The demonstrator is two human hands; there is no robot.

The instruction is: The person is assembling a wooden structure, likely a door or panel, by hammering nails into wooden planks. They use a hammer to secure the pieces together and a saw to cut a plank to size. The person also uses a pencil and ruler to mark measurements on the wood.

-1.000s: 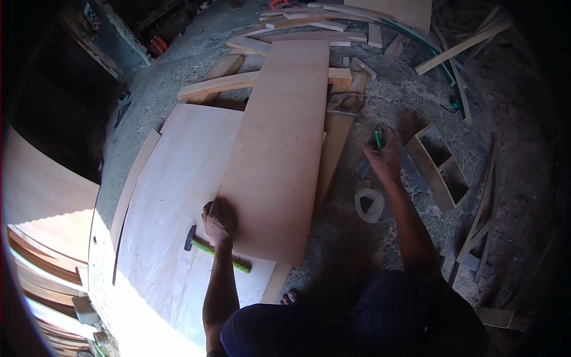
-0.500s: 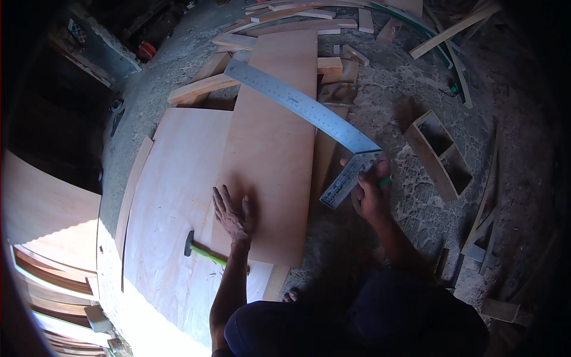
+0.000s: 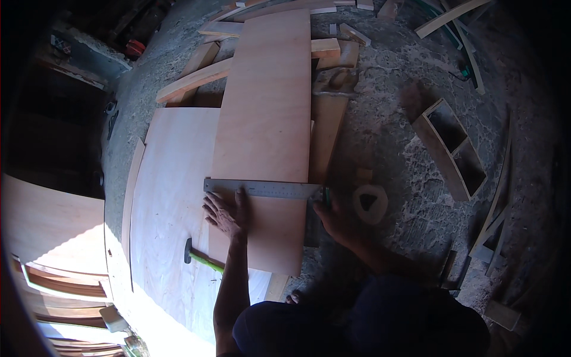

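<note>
Steel square laid across the plywood strip, both hands on it.

The long plywood strip [image 3: 264, 119] runs lengthwise away from the person, lying on a wider plywood sheet [image 3: 172, 196] on the rough floor. The steel square [image 3: 262, 189] crosses the strip's near part at right angles to its long axis, its blade reaching from the strip's left edge to its right edge, its short leg dropping down outside the right edge. The left hand [image 3: 226, 211] lies open and flat on the strip just nearer than the blade, fingertips touching it. The right hand [image 3: 336, 220] is curled at the square's corner beside the strip's right edge, seemingly gripping a green pencil [image 3: 326, 196], though shade blurs it. A hammer [image 3: 199, 257] lies left of the strip, near the left forearm.
</note>
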